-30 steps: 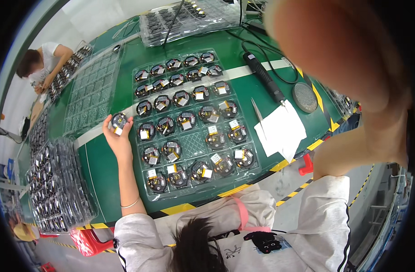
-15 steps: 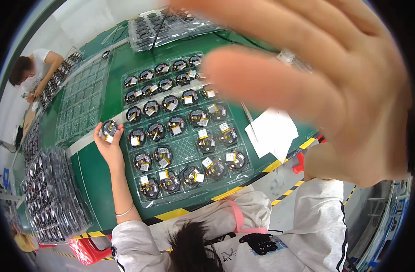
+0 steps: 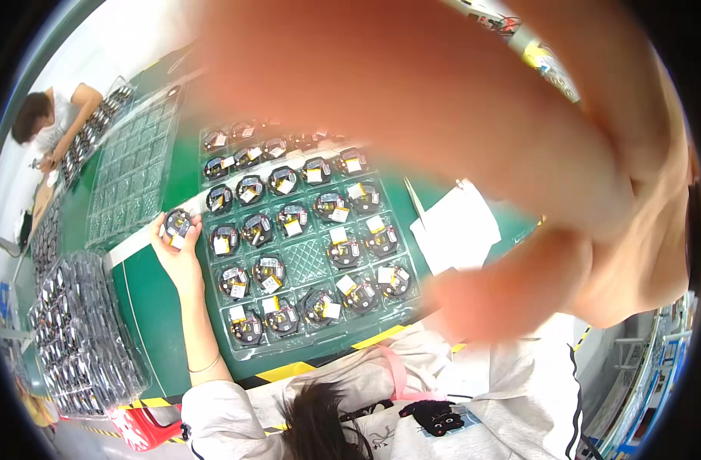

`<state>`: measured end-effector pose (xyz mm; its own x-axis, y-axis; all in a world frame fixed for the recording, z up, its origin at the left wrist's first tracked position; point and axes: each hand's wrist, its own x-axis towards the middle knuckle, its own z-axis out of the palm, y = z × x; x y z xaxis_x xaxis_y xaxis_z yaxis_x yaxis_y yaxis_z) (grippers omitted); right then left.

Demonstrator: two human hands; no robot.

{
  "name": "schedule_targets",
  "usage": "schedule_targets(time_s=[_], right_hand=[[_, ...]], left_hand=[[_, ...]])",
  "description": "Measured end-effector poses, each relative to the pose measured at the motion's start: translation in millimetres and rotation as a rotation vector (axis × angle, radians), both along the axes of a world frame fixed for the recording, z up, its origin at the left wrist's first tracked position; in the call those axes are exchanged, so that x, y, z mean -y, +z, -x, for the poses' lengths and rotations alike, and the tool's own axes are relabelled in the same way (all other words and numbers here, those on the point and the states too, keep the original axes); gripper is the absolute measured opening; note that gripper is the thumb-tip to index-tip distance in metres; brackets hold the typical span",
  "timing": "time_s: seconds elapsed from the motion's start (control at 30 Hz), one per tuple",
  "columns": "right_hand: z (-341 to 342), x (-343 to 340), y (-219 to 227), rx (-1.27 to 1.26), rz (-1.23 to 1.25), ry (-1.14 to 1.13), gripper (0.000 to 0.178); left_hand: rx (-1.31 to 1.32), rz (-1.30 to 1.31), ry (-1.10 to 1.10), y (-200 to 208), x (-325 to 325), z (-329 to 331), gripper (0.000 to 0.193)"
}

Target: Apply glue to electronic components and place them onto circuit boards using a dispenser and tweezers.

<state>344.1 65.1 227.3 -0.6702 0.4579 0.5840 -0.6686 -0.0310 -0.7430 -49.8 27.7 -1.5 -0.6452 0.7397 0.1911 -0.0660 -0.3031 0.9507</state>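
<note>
Out over the table at the left, my left hand (image 3: 180,268) pinches a round black electronic module (image 3: 177,222) with a white-and-yellow piece on its face. Very large and blurred, my right hand (image 3: 588,192) is raised close to the camera. Its fingers are apart and nothing shows in them. Between my arms lies a clear plastic tray (image 3: 307,261) of similar modules; one pocket near its middle holds none. My right hand hides the tray's far side. White paper (image 3: 456,228) lies right of the tray, with tweezers (image 3: 414,198) beside it.
A tall stack of filled clear trays (image 3: 86,337) stands at the left table edge. Beyond my left hand is a tray with vacant pockets (image 3: 136,169). A co-worker (image 3: 55,126) leans over modules at far left. A red stool (image 3: 143,428) sits below the table's striped edge.
My right hand has shifted across the view, its fingers now covering the tray's far rows and its thumb lower, near the paper. My left hand keeps the module in almost the same place.
</note>
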Motion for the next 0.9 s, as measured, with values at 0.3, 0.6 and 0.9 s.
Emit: schedule_targets(time_s=[0.3,0.6,0.9], right_hand=[[-2.9,-10.8,-79.4,1.050,-0.304,-0.998,0.043],[-35.1,-17.2,-177.7,1.409,-0.578,-1.186,0.035],[-53.8,-42.2,-159.0,-0.096,0.438,-0.822,0.046]], left_hand=[[-0.132,-0.066,0.067,2.0,-17.0,-52.1,0.055],[-0.078,-0.089,-0.211,25.8,-1.9,-101.2,0.060],[0.040,-0.187,-0.534,35.8,11.5,-127.1,0.063]])
